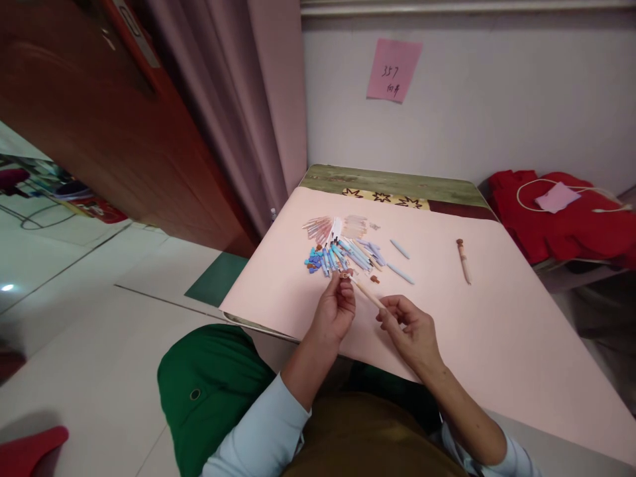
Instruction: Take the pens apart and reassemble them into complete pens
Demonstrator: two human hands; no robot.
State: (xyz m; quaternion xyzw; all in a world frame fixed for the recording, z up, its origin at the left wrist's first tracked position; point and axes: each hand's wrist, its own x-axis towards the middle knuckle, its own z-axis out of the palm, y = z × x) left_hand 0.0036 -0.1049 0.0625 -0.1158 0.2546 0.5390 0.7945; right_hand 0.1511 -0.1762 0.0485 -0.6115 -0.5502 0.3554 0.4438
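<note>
Barrel (pixel 368 293), cream, held aslant over the near part of the pale pink surface (pixel 501 338). Right hand (pixel 410 331): grip narrow, thumb and fingers pinching the barrel at its near end. Left hand (pixel 338 310): grip narrow, fingertips drawn together on a small brown piece (pixel 344 273) at the barrel's far end. Whether piece and barrel touch: cannot tell, too small and partly covered by fingers.

Just beyond the left hand: parts in a loose, fanned heap. Blue caps (pixel 312 260) at its left edge, a few brown ones among them. Blue rods (pixel 355 253) across the middle. Behind these, left to right: pink rods (pixel 318 228), white rods (pixel 336 228), beige rods (pixel 356 226). Two light-blue rods (pixel 400 273) lie apart, to the right of the heap. One brown cap (pixel 374 279) lies alone, near the barrel.

Pen (pixel 464 264) with brown top: well apart to the right, tip pointing toward the near edge.

Surroundings: pink note (pixel 395 69) on the wall (pixel 487 93), handwritten, "357" legible. Curtain (pixel 278 99) and brown door (pixel 173 152) to the left. Red cloth (pixel 561 232) right of the surface, with a pale slip (pixel 559 197) on it.
</note>
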